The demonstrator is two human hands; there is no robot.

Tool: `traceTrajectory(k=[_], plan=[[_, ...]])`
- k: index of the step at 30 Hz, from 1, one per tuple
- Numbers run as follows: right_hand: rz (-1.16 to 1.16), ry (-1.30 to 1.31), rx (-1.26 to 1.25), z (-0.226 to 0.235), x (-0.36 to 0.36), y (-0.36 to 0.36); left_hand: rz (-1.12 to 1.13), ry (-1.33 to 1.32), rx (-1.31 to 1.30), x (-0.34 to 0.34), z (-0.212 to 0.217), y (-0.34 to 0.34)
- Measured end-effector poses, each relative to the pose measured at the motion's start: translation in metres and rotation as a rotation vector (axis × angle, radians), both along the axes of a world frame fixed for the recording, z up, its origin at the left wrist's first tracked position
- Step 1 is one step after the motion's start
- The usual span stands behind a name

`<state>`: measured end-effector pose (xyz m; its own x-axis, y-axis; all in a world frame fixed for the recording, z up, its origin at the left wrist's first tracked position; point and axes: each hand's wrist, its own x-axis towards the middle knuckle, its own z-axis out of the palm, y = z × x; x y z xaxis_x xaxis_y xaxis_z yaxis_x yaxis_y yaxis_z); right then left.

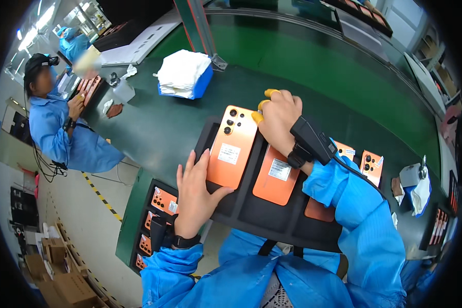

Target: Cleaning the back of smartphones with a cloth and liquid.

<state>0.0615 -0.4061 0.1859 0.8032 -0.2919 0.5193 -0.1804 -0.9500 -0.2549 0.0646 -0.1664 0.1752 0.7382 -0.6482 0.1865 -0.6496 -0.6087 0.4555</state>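
An orange smartphone point(232, 146), its camera side up with a white label, is at the left end of a black tray point(262, 226). My left hand point(192, 192) grips its lower left corner, fingers along the long edge and thumb at the bottom edge. At its upper right corner, the yellow-capped fingers of my right hand point(280, 118) are closed against the edge. A second orange smartphone point(274, 179) lies in the tray beside it, partly under my right wrist. Farther right is another orange phone point(371, 167); my right arm hides part of that row.
A second tray of orange phones point(161, 200) stands below left. White wipes point(182, 72) fill a blue box behind the tray. A bottle point(122, 90) stands far left, near a co-worker point(61, 118) in blue. On the right are a dispenser point(413, 174) and white cloth. A metal post point(203, 36) rises behind.
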Motion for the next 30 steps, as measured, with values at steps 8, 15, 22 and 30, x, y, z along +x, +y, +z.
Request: traceTrajectory(k=[8,15,22,30], plan=[[0.303,-0.036,-0.299,0.013,-0.020,0.032,0.022,-0.018,-0.045,-0.005,-0.007,-0.011],[0.809,-0.459,0.168,0.075,-0.118,0.086,0.085,0.035,-0.314,-0.001,-0.036,0.006],[0.009,-0.003,0.323,0.047,-0.105,-0.028,0.055,-0.098,0.027,-0.009,-0.004,-0.004],[-0.247,0.231,0.420,0.011,-0.090,-0.057,-0.130,-0.042,-0.063,-0.058,0.012,-0.033]])
